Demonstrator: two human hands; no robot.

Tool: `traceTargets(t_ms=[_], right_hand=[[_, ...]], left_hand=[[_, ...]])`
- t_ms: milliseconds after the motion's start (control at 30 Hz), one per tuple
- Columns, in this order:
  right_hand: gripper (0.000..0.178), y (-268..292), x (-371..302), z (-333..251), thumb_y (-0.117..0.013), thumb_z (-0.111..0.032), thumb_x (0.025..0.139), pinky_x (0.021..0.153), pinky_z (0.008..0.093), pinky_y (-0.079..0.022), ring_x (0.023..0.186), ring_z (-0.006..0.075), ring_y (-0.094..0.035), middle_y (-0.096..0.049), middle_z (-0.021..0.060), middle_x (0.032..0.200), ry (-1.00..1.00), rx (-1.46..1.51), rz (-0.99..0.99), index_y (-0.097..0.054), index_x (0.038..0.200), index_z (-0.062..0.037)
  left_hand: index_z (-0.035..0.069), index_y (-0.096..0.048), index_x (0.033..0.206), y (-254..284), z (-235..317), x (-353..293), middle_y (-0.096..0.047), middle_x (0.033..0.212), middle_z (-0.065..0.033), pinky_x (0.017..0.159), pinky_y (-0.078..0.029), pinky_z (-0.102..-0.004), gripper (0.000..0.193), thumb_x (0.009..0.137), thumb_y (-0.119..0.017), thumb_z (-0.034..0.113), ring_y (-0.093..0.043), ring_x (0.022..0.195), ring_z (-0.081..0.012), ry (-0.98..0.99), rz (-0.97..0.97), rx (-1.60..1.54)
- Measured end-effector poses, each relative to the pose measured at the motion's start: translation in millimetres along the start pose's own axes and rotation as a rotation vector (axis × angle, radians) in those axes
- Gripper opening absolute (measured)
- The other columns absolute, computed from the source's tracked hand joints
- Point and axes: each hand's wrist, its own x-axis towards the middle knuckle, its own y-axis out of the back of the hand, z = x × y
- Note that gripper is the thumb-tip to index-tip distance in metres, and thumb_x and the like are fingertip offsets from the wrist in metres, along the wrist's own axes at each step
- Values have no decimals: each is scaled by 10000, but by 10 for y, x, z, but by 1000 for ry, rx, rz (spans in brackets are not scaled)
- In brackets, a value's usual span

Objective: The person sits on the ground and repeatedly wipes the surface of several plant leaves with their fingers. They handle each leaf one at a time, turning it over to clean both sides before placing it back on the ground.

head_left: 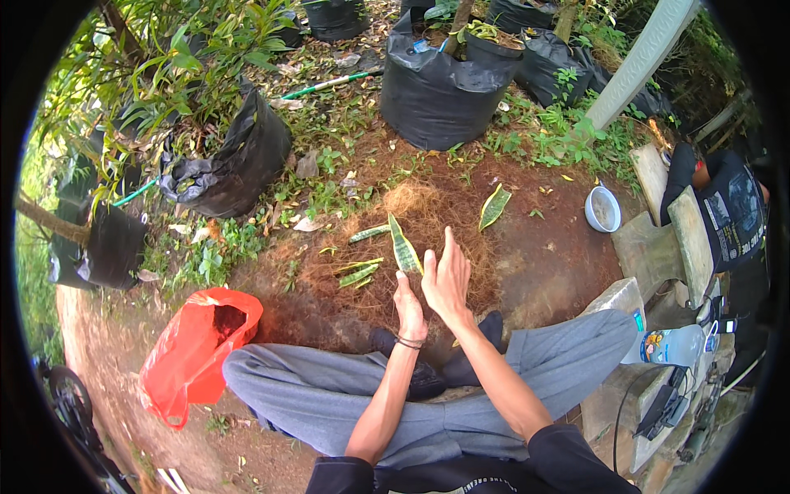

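Note:
A variegated snake plant leaf (401, 244), green with yellow edges, points upward in front of me, its lower end at my hands. My left hand (410, 311) is closed on that end, thumb up. Beside it my right hand (448, 280) has its index finger stretched out and its thumb at the leaf's right edge. More cut leaf pieces (360, 275) lie on the brown fibre to the left. Another piece (369, 234) is behind them, and a broader leaf piece (494, 207) rests farther right. Brown coconut-like fibre (411, 200) is spread on the soil.
A red plastic bag (185, 350) with dark material inside stands at my left knee. Black grow bags (440, 95) with plants line the far side. To the right are a white bowl (603, 209), a concrete bench (650, 251), a water bottle (673, 346) and a person's dark shirt (735, 214).

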Motion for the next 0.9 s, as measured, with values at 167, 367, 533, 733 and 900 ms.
traceTargets(t_ms=[167, 367, 533, 733, 900], right_hand=[[648, -29, 39, -64, -410, -378, 949, 1073, 602, -177, 1317, 413, -308, -348, 250, 1406, -19, -113, -59, -172, 1465, -65], [613, -16, 78, -48, -455, -353, 945, 1043, 526, -283, 1254, 397, -391, -414, 270, 1333, -20, 123, 51, -242, 1432, -48], [426, 196, 251, 68, -683, -81, 833, 657, 258, -466, 707, 112, -513, -533, 45, 826, 4, 406, 182, -444, 1181, -23], [256, 221, 149, 212, -679, -35, 820, 595, 209, -450, 649, 60, -531, -577, 9, 720, -98, 468, -130, -565, 1048, -14], [257, 81, 106, 259, -667, -167, 852, 716, 290, -478, 792, 141, -601, -647, 91, 864, -37, 384, -74, -575, 1022, 3]], left_hand=[[49, -566, 1165, -70, -16, -39, -579, 1031, 8, 830, -431, -271, 508, 990, -365, 481, -515, 941, -89, -58, -177, -182], [39, -566, 1160, -2, 28, -12, -594, 1049, -15, 846, -420, -259, 509, 991, -364, 475, -518, 968, -95, -63, -187, -55], [27, -546, 1007, 15, 133, -31, -642, 809, -104, 556, -542, -322, 530, 968, -362, 523, -636, 629, -190, -18, -138, -92], [27, -552, 1000, 9, 200, -49, -645, 825, -106, 578, -552, -316, 541, 968, -351, 528, -645, 658, -182, -54, -156, -81], [44, -577, 1024, 40, 135, -25, -614, 827, -35, 619, -494, -267, 511, 977, -368, 507, -588, 698, -121, -64, -158, -29]])
